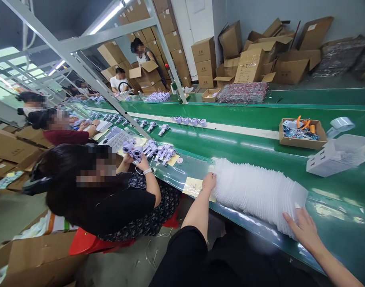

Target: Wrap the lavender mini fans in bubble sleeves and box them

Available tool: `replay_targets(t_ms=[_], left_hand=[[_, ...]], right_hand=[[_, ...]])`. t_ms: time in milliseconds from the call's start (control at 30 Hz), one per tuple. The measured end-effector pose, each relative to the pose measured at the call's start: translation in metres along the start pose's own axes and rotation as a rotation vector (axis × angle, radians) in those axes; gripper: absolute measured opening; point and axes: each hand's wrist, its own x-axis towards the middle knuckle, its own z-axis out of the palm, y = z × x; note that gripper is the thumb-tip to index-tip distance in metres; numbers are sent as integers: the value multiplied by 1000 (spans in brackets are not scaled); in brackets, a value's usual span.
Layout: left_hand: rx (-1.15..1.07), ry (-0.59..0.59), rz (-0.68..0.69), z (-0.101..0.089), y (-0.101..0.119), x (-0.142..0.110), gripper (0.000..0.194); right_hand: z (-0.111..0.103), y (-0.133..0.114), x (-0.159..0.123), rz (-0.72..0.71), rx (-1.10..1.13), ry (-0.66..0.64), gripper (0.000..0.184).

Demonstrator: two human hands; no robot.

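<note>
A long row of white bubble-wrap bags (254,187), packed on edge, lies along the near side of the green work table. My left hand (209,182) is at the row's left end, its fingers curled against the bags. At the right end rests my right hand (303,227), thumb and fingers apart, touching the last bags. Some of its fingertips are hard to make out against the white. A yellow paper note (193,186) with writing lies under the table's clear cover, beside my left wrist.
A co-worker (110,195) sits to my left, holding lavender handheld fans (133,151). More fans (190,121) stand on the green belt (230,141). Ahead right are a carton of parts (303,141), a white box of clear sleeves (326,159) and a tape roll (340,124). A metal frame post (170,52) rises beyond.
</note>
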Motion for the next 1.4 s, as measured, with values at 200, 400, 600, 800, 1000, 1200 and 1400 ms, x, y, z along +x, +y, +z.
replay_targets(t_ms=[200, 400, 600, 800, 1000, 1200, 1400], left_hand=[[-40, -61, -26, 0, 9, 11, 19], [-176, -73, -104, -2, 21, 27, 26], [-305, -119, -233, 9, 26, 42, 27], [-365, 31, -156, 12, 29, 43, 13], [-423, 365, 76, -21, 31, 33, 13], [-619, 520, 254, -64, 69, 1, 25], [-1223, -286, 188, -38, 128, -91, 45]], right_hand=[[2, -4, 0, 71, -2, 33, 82], [3, -4, 1, 87, 7, 51, 80], [3, 3, 7, 61, -7, 25, 85], [7, 5, 7, 70, -28, 12, 91], [10, 5, 2, 112, 9, 39, 81], [1, -16, 4, 185, 53, -32, 83], [-39, -21, 12, 145, 335, 98, 87]])
